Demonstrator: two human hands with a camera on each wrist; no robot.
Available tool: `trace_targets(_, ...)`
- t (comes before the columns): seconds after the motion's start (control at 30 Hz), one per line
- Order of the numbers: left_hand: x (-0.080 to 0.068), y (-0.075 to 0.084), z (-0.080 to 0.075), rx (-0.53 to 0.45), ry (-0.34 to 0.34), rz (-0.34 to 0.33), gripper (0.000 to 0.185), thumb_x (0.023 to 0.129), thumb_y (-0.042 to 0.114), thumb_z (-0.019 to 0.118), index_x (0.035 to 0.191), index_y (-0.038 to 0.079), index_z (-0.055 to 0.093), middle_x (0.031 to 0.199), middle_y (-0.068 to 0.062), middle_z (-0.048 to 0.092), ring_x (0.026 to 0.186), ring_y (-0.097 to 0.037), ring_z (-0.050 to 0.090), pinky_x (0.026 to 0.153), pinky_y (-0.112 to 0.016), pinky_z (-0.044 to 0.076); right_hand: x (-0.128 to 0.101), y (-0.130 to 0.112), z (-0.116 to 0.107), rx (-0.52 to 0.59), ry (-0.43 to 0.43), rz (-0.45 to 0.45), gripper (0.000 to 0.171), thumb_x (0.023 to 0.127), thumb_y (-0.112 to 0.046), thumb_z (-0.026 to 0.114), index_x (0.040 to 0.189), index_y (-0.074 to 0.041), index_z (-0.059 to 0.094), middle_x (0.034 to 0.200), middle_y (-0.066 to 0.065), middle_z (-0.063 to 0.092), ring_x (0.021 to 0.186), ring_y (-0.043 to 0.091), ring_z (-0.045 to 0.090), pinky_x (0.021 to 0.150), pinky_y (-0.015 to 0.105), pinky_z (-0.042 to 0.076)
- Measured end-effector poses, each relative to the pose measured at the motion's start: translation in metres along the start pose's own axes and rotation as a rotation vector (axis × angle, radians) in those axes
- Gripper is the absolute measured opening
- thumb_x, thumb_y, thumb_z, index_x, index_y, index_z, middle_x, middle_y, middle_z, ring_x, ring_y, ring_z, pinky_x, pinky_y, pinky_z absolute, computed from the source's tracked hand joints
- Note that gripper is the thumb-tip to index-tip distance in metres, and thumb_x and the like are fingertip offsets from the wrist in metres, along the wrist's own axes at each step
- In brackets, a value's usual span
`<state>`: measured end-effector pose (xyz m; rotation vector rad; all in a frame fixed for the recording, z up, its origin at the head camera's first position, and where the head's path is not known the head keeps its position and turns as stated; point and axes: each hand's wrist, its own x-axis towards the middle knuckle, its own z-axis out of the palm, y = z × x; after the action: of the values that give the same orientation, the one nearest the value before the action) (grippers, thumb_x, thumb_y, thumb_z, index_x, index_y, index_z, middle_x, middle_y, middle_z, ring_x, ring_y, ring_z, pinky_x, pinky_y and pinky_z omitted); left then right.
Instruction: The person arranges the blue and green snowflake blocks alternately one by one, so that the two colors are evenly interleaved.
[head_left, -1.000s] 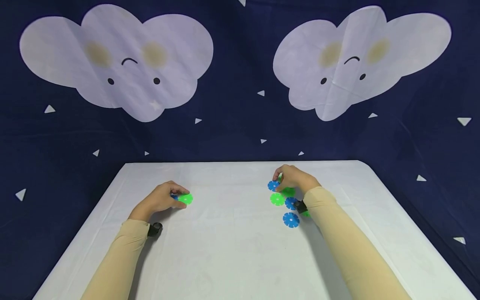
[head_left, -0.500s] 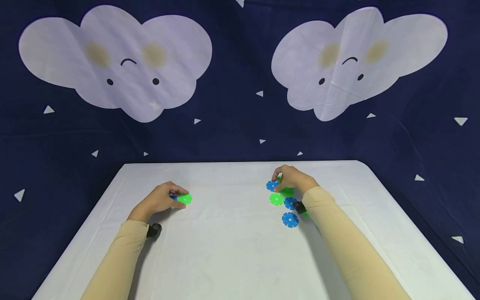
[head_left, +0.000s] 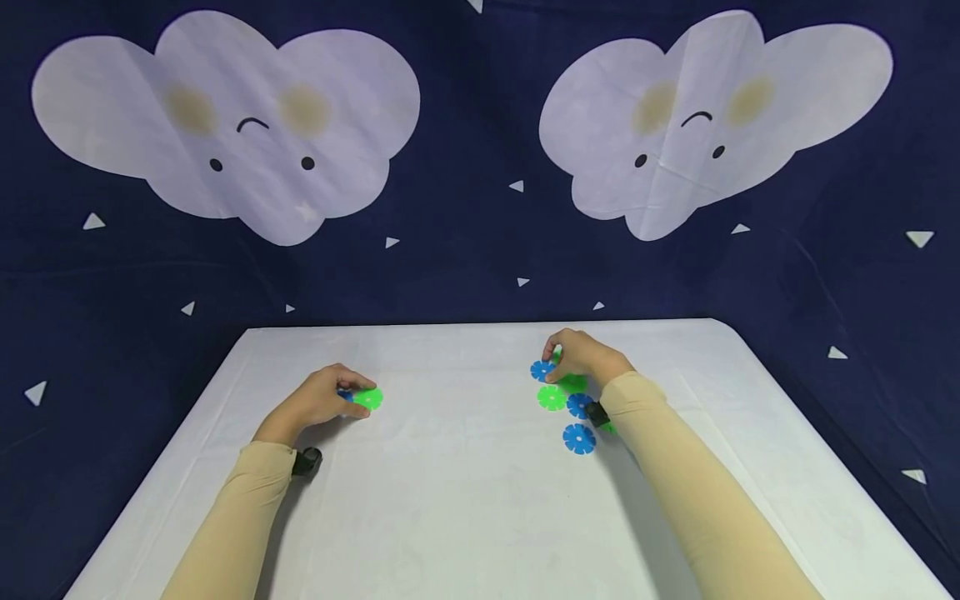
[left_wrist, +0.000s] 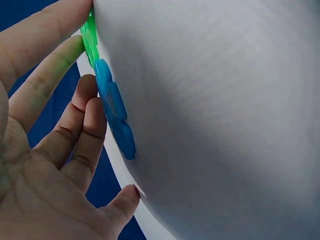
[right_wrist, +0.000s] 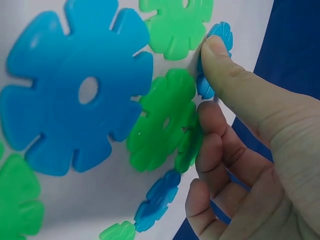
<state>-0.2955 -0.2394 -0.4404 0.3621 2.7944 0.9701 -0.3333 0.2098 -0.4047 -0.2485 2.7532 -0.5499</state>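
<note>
On the left side of the table, my left hand pinches a green notched interlocking disc by its edges between thumb and fingers. A blue disc lies against it, partly under the palm in the head view. At the back right, my right hand holds a blue notched disc between thumb and forefinger, low over the table. The thumb covers part of that disc in the right wrist view, while the remaining fingers curl beside a green disc.
Around the right hand lie more flat discs: a green one, a blue one, and another blue one nearer me. A further green disc is mostly hidden by the right wrist. Behind the white table hangs a dark blue cloud-print cloth.
</note>
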Motion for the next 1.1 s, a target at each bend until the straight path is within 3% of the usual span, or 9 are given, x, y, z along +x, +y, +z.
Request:
trace_targets(0.17, 0.001, -0.001, 0.0, -0.01, -0.002, 0.0, 0.047, 0.072, 0.021, 0.091, 0.116, 0.013, 0.076, 0.122, -0.014, 0.062, 0.113, -0.031, 0.055, 0.102, -0.052, 0.046, -0.002, -0.003, -0.001, -0.014, -0.004, 0.01, 0.035, 0.081, -0.023, 0.085, 0.11, -0.014, 0.069, 0.101, 0.007, 0.065, 0.093, 0.023, 0.056, 0.095, 0.043, 0.047)
trace_targets(0.43, 0.002, 0.0, 0.001, -0.01, -0.004, 0.001, 0.048, 0.072, 0.023, 0.091, 0.117, 0.014, 0.076, 0.123, -0.014, 0.062, 0.114, -0.032, 0.055, 0.103, -0.053, 0.045, -0.005, -0.008, -0.003, -0.008, -0.036, 0.057, 0.035, 0.083, -0.023, 0.084, 0.111, -0.014, 0.067, 0.125, 0.011, 0.063, 0.107, 0.026, 0.055, 0.102, 0.051, 0.046)
trace_targets(0.9, 0.006, 0.003, 0.001, -0.007, -0.005, 0.005, 0.048, 0.073, 0.023, 0.09, 0.117, 0.014, 0.075, 0.123, -0.014, 0.062, 0.116, -0.033, 0.056, 0.105, -0.054, 0.044, -0.002, -0.009, -0.011, -0.006, -0.111, 0.152, 0.035, 0.084, -0.027, 0.082, 0.113, -0.017, 0.064, 0.128, 0.009, 0.059, 0.109, 0.027, 0.052, 0.097, 0.049, 0.045)
trace_targets(1.1, 0.002, 0.001, 0.001, -0.012, -0.006, 0.0, 0.047, 0.073, 0.021, 0.09, 0.117, 0.012, 0.075, 0.12, -0.013, 0.063, 0.115, -0.032, 0.056, 0.104, -0.054, 0.045, 0.002, -0.013, -0.011, -0.017, -0.176, 0.12, 0.034, 0.087, -0.026, 0.079, 0.114, -0.016, 0.06, 0.122, 0.008, 0.057, 0.106, 0.027, 0.05, 0.09, 0.044, 0.045)
